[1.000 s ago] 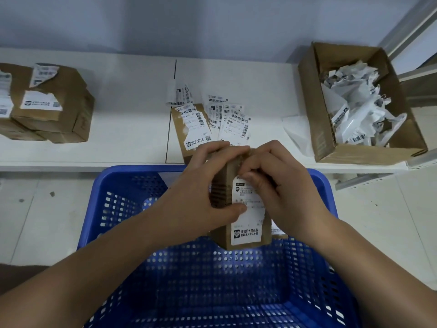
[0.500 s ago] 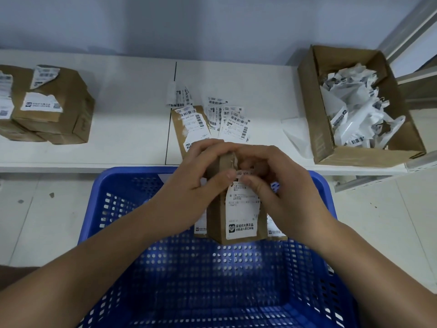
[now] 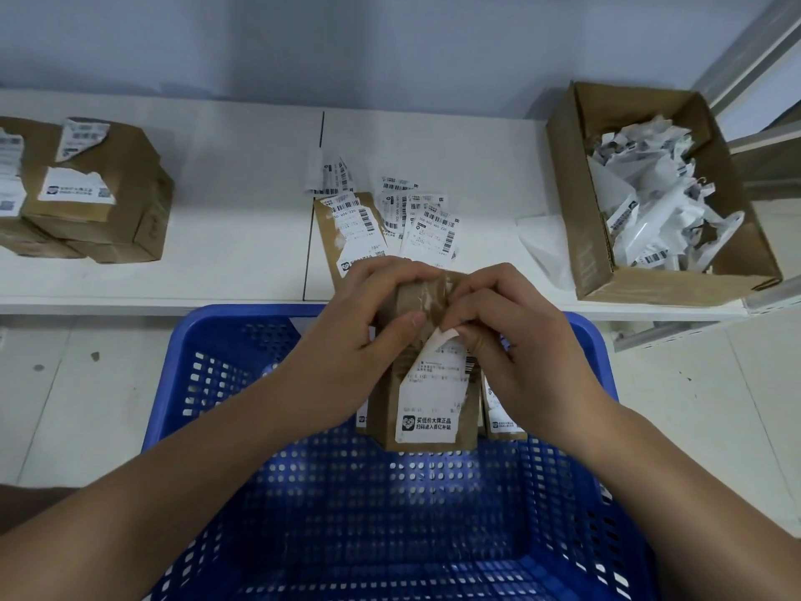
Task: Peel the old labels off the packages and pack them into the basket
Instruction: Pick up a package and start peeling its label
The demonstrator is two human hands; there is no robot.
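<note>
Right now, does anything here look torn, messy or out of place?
Yes. The packages stacked at the left wear ragged, half-torn labels, and peeled labels lie scattered on the white shelf rather than in the scrap box.

We find one view only, from a camera worn on the head, so no second view overlaps it. It looks forward and steeply down, close over the blue basket (image 3: 208,375), whose near rim runs out of the lower edge. Both forearms enter from the bottom corners. Further off, the white bench (image 3: 242,236) crosses the upper half, backed by a wall (image 3: 390,45). The wide angle bends the bench edge and the shelf frame (image 3: 737,67) at right.
</note>
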